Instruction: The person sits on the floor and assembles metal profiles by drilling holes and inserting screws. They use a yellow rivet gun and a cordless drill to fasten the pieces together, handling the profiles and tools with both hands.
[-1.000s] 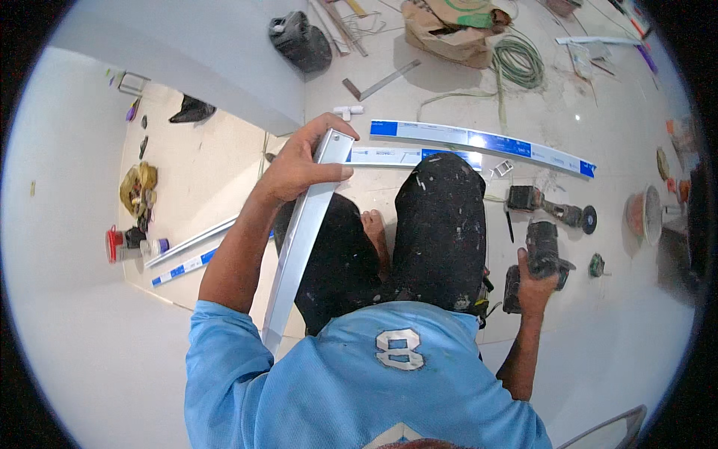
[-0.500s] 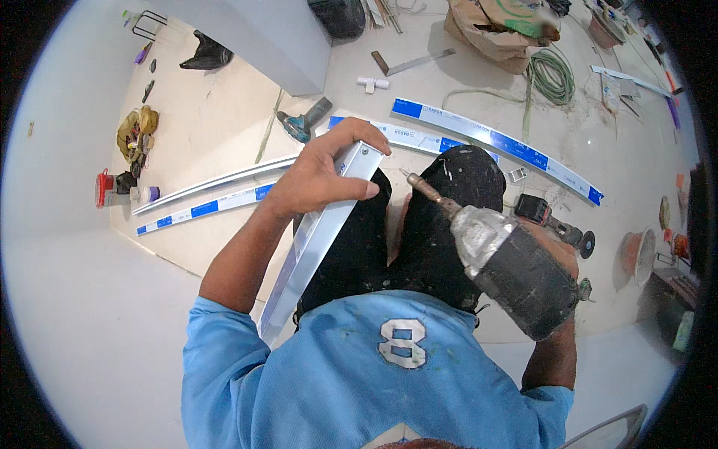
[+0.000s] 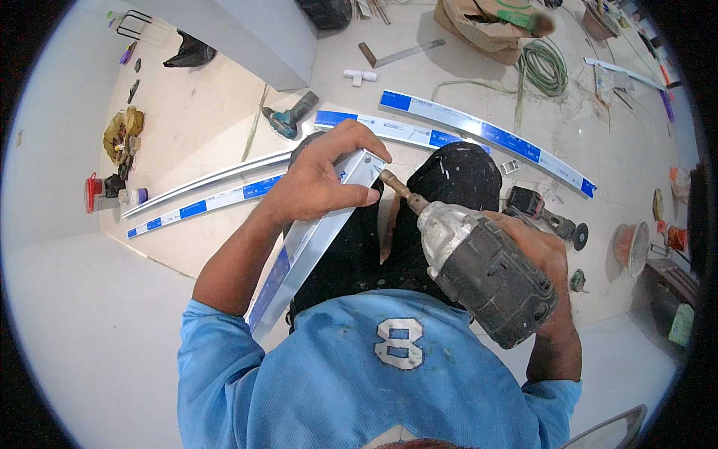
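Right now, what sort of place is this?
Probably a room under fit-out or renovation. Metal channel strips lie on the bare floor beside a coiled green hose, and the right hand holds a power drill against a metal channel.

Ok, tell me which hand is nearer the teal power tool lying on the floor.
Left. The left hand grips the metal channel just below the teal power tool; the right hand holds the drill farther off.

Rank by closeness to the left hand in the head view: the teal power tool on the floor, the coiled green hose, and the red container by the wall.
1. Teal power tool, just beyond the left hand.
2. Red container, far left.
3. Coiled green hose, upper right.
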`<action>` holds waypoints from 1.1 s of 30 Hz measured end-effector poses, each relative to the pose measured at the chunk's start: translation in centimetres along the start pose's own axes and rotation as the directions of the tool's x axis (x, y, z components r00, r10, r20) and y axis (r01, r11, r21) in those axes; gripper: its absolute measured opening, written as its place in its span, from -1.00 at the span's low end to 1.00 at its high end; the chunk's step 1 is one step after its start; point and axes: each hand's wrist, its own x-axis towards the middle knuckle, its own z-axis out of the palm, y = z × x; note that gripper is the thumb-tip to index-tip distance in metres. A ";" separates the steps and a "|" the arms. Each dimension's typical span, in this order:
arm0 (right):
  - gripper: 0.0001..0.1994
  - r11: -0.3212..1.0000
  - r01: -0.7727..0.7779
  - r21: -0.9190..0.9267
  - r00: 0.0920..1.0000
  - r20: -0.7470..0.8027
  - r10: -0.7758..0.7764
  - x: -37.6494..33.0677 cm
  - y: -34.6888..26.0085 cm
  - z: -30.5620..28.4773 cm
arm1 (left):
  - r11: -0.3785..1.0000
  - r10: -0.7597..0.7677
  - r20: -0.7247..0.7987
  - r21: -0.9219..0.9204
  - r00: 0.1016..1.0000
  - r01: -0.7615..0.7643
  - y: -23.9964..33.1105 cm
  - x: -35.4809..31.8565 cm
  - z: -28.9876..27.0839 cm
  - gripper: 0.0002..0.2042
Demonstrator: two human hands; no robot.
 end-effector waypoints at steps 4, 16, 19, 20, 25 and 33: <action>-0.24 0.999 -0.012 0.038 1.000 -0.005 0.013 0.1 0.3 0.2 | 0.998 -0.054 -0.001 0.010 0.999 0.054 0.4 0.0 0.0 -0.52; -0.24 0.998 -0.041 0.057 0.999 0.015 0.040 -0.1 1.2 0.0 | 0.999 0.006 0.012 0.039 1.000 -0.006 0.0 0.4 0.6 -0.53; -0.24 0.998 -0.047 0.028 0.998 0.033 0.047 -0.1 1.2 -0.4 | 0.998 -0.019 0.018 0.054 1.000 0.018 0.3 0.4 0.7 -0.53; -0.23 0.999 -0.040 0.025 0.999 0.034 0.039 -0.1 1.3 -0.5 | 0.998 -0.020 0.017 0.057 1.000 0.019 0.3 0.4 0.8 -0.53; -0.23 0.999 -0.030 0.033 0.999 0.022 0.029 -0.4 1.4 -0.7 | 0.997 -0.009 0.034 0.073 0.999 0.007 0.2 0.7 0.9 -0.53; -0.25 0.997 -0.051 0.061 0.999 0.013 0.050 -0.3 1.6 -0.6 | 0.996 -0.028 0.033 0.083 0.999 0.025 0.3 0.8 1.1 -0.53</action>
